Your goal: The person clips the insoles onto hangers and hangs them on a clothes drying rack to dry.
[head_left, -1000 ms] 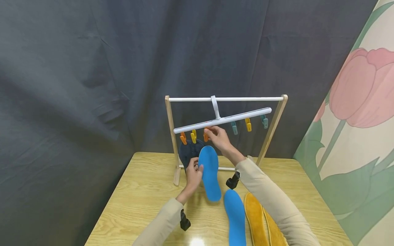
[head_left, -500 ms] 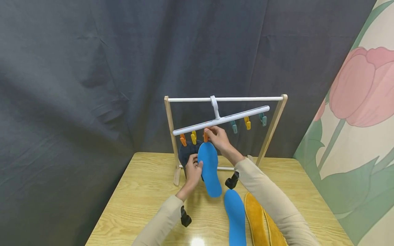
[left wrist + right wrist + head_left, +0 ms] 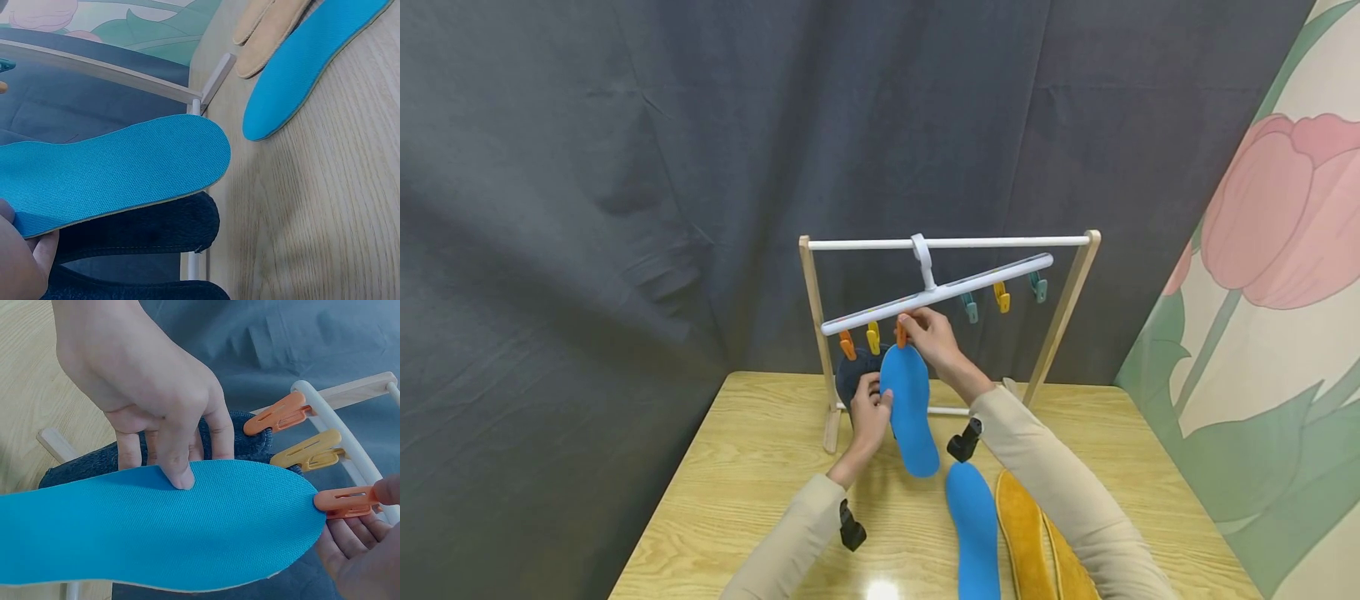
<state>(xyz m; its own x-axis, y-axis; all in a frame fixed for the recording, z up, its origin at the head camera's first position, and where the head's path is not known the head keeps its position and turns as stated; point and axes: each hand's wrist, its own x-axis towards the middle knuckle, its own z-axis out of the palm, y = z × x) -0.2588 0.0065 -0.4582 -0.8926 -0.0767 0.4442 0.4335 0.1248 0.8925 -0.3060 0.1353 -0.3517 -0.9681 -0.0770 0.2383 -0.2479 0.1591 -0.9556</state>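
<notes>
A blue insole hangs upright below the left half of a white hanger. My left hand pinches its left edge, thumb on the blue face and fingers behind. With thumb and fingers my right hand pinches an orange clip, whose jaws meet the insole's top edge in the right wrist view. Behind it, dark navy insoles hang from another orange clip and a yellow clip. My left hand partly hides them in the head view.
The hanger, tilted down at left, hooks over the white bar of a wooden rack. Teal clips and a yellow clip hang at right. Another blue insole and tan insoles lie on the table, partly under my right sleeve.
My left hand has raised the blue insole until its top edge meets the orange clip. The hanger's left end has dipped a little. My right hand stays at the clip.
</notes>
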